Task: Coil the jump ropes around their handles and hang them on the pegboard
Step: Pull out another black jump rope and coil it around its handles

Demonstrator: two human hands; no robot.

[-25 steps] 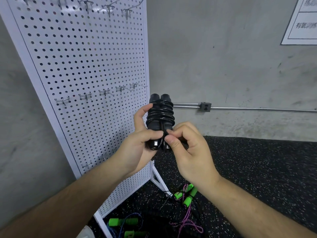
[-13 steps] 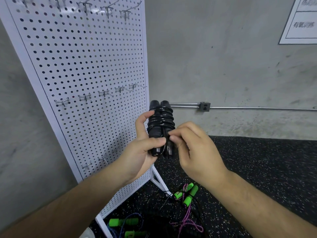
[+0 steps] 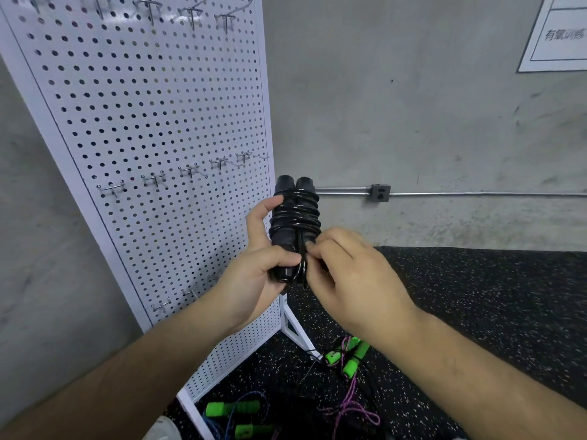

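Black jump rope [image 3: 295, 214], coiled on its handles [image 3: 305, 184], gripped by left hand [image 3: 251, 281]; right hand [image 3: 355, 281] pinches its half-hidden cord.

On the speckled floor [image 3: 476, 296] lie green-handled jump ropes [image 3: 353, 365] beside the pegboard [image 3: 158, 122].

Grey concrete wall [image 3: 413, 106]; conduit [image 3: 476, 194] with outlet box [image 3: 379, 192]; paper sign [image 3: 559, 36]; black speckled floor [image 3: 476, 296].

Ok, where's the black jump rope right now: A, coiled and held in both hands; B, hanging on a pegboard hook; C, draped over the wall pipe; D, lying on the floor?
A: the left hand grips the black jump rope, cord wound round its handles, while the right hand pinches the cord at the lower end, clear of the pegboard hooks.
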